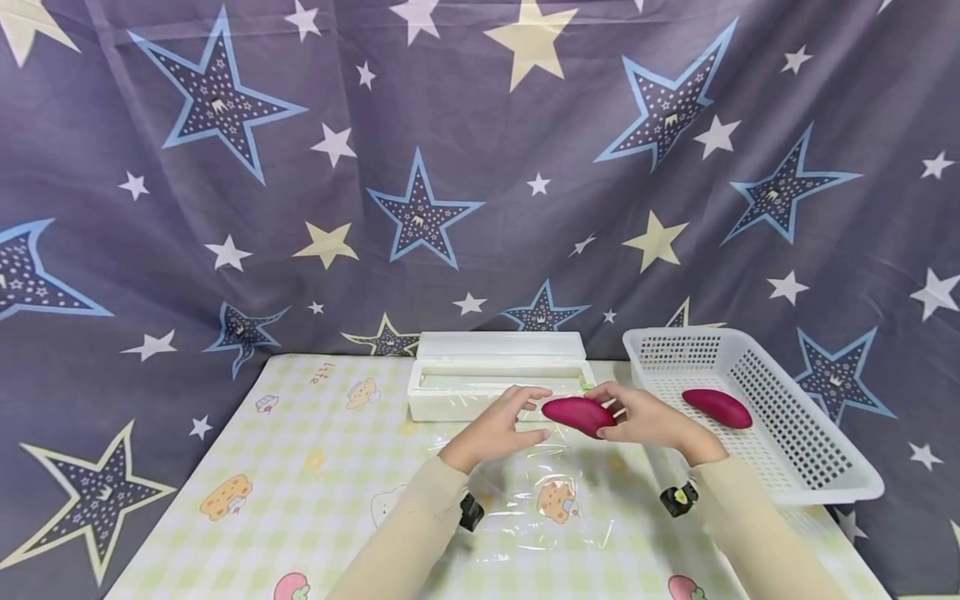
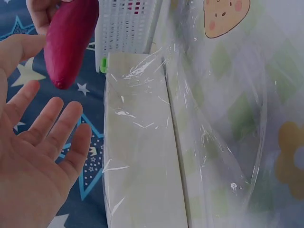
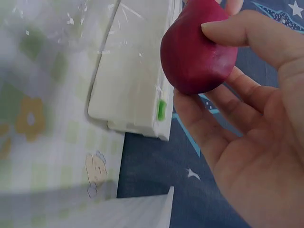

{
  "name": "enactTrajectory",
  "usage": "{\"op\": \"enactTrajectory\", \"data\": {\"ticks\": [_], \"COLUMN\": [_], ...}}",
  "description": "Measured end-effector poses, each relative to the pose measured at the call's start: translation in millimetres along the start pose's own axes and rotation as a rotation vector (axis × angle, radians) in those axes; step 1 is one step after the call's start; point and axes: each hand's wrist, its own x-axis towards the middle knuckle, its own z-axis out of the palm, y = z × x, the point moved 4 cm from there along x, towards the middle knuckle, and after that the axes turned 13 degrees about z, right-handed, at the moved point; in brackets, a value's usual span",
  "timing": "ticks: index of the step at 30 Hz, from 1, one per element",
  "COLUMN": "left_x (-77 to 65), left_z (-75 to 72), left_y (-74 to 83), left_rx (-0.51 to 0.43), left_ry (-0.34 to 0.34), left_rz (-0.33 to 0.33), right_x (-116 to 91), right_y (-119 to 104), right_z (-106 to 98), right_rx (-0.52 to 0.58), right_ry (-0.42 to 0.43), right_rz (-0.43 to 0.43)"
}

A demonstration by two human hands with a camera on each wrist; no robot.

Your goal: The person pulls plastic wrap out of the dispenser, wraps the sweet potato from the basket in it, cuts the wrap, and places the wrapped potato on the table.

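My right hand (image 1: 645, 421) grips one end of a dark pink sweet potato (image 1: 576, 414), thumb on one side and fingertips under the other, holding it up over the table. The sweet potato (image 3: 199, 52) shows its blunt end in the right wrist view. My left hand (image 1: 498, 425) is beside its other end, fingers spread and relaxed. In the left wrist view, a digit of the left hand (image 2: 33, 166) overlaps the edge of the sweet potato (image 2: 71, 42). Below the hands, clear plastic film (image 1: 525, 529) stretches from a white cling film dispenser (image 1: 442, 407) across the tablecloth.
The dispenser's lid (image 1: 502, 344) stands raised at the back, and a small green piece (image 3: 162, 109) sits at its end. To the right is a white perforated basket (image 1: 810, 492) with another sweet potato (image 1: 717, 408) in it. A starry curtain (image 1: 480, 125) hangs behind the checked tablecloth (image 1: 247, 433).
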Motion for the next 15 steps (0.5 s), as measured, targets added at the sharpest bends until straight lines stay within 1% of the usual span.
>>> {"op": "enactTrajectory", "data": {"ticks": [3,9,15], "left_x": [1.0,2.1,3.3], "left_z": [0.7,1.4,3.5], "left_y": [-0.4,1.6,3.4], "left_rx": [0.004,0.004,0.05], "left_ry": [-0.003,0.005,-0.007], "left_rz": [0.019,0.056,0.078], "right_x": [2.0,4.1,4.7], "right_y": [-2.1,-5.7,-10.3], "right_z": [7.0,16.0,23.0], "right_rx": [0.029,0.062,0.071], "right_ry": [-0.018,-0.024,-0.022], "right_rz": [-0.001,-0.011,-0.043]}}
